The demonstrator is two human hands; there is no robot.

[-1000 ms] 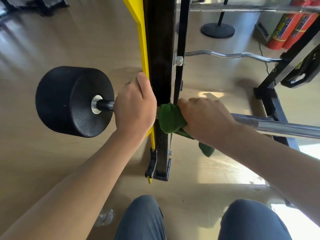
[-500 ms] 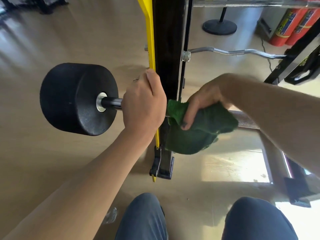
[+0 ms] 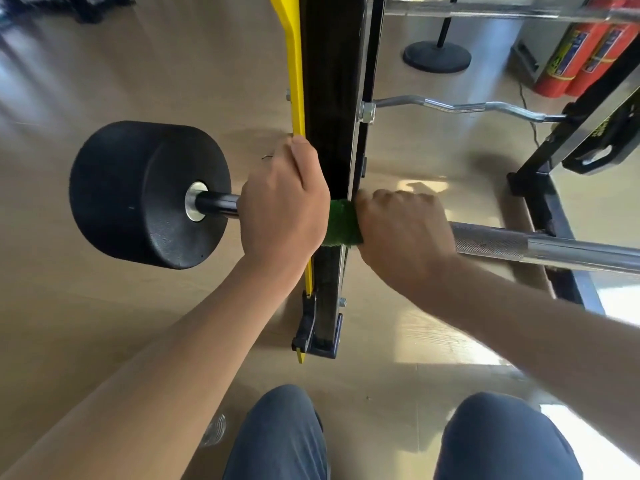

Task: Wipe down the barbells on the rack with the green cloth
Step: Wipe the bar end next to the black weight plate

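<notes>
While the green cloth (image 3: 341, 221) hung open and loose below the bar half a second ago, you now have it bunched tight around the barbell (image 3: 540, 247), pressed against the black rack post (image 3: 329, 98). Your right hand (image 3: 401, 230) is closed over cloth and bar together; only a small green patch shows between your two hands. Your left hand (image 3: 282, 206) is closed around the bare bar on the far side of the post, just beside the round black weight (image 3: 138, 194). My judgement: the regrip means the wiping stroke can resume, most likely outward along the knurled section to your right.

Count: one cloth, two hands, one weight visible on this bar. Three bars are in view: the one you hold, a curled bar (image 3: 457, 107) on a lower peg, and a straight bar (image 3: 502, 10) along the top edge. Two red fire extinguishers (image 3: 571, 60) stand on the floor (image 3: 138, 64) at upper right. The other two bars appear not yet attended to.
</notes>
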